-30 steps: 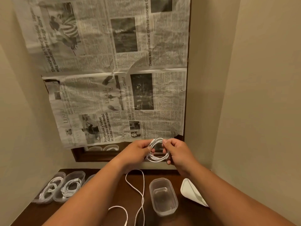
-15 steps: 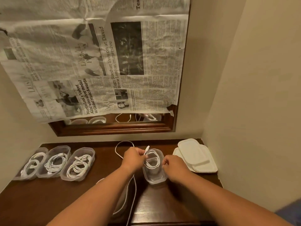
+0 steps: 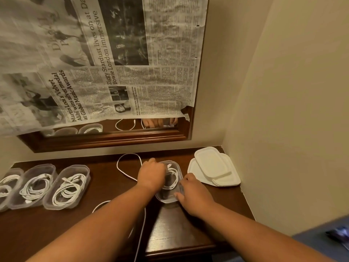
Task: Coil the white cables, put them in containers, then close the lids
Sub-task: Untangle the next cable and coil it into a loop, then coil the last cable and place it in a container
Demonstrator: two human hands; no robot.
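Observation:
A clear oval container [image 3: 167, 200] stands on the dark wooden table [image 3: 105, 188], near its middle. A coiled white cable [image 3: 173, 176] lies inside it. My left hand [image 3: 151, 174] reaches into the container from the left, its fingers curled down on the coil. My right hand [image 3: 192, 192] grips the container's right side, thumb against the near wall. A loose white cable [image 3: 120, 170] loops on the table behind my left hand and runs under my left forearm toward the front edge.
Three open containers [image 3: 69, 186] with coiled cables stand in a row at the left. White lids [image 3: 213, 167] are stacked at the back right corner by the wall. A newspaper-covered mirror [image 3: 113, 137] hangs behind the table.
Both hands came down from in front of the mirror with the coil and set it into the container. My view tilted down over the table.

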